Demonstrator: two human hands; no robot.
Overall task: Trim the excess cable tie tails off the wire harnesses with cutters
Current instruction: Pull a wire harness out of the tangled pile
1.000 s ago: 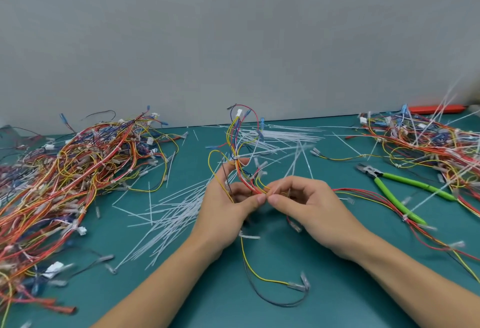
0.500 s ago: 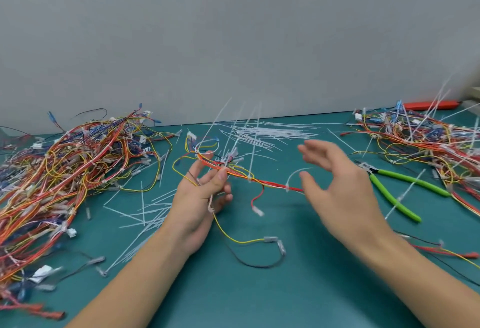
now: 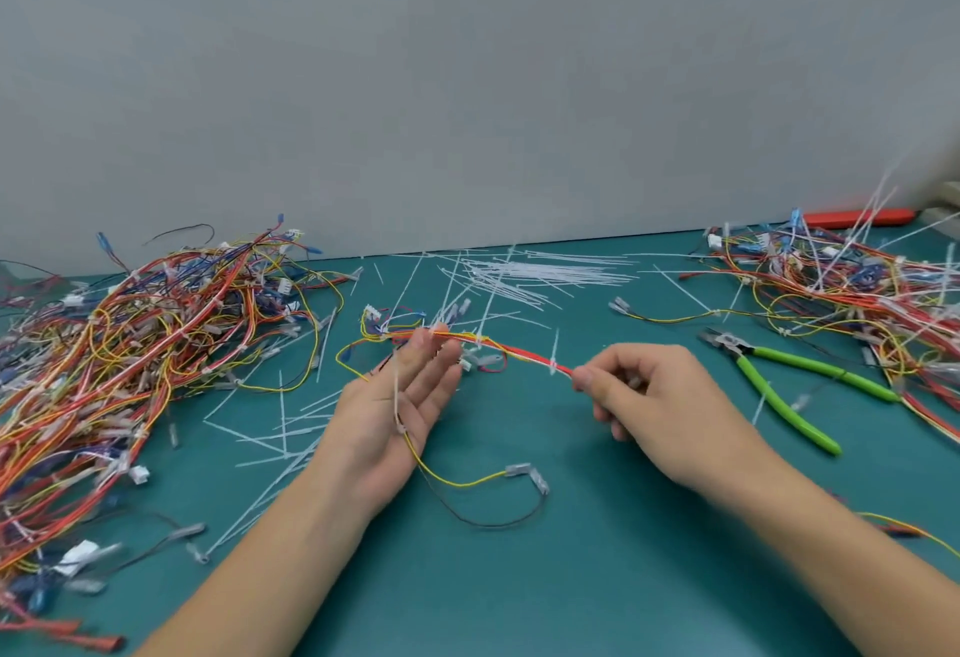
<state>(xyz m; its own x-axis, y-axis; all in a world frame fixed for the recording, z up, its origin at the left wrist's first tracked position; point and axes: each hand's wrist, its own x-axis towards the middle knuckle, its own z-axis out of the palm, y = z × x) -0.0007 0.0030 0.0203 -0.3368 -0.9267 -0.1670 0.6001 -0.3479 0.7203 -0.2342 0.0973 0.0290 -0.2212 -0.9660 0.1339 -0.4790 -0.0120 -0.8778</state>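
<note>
Since half a second ago, the right hand (image 3: 654, 396) is no longer spread open in the air: it is now closing on the red end of the wire bundle (image 3: 511, 352) and pulling it out to the right, so the bundle is lying straighter between the two hands. The left hand (image 3: 395, 407) is staying palm up in much the same place, with the bundle's other end crossing its fingertips.

On the green counter (image 3: 571, 578), the big heap of harnesses (image 3: 130, 360) is lying to the left and a second heap (image 3: 857, 303) is lying at the far right. Loose white cable ties (image 3: 540, 271) are scattered behind the hands. The green-handled cutters (image 3: 779, 381) are resting on the counter just right of the right hand, not touched by it.

The right fingers (image 3: 587, 378) are curling and pinching the bundle next to a white tie (image 3: 555, 362) whose tail is sticking up. The left fingers (image 3: 431, 370) are lying nearly straight and relaxed, only supporting the wires; a yellow wire (image 3: 457, 480) is trailing across the palm down to the counter, beside a black wire (image 3: 483, 521).
</note>
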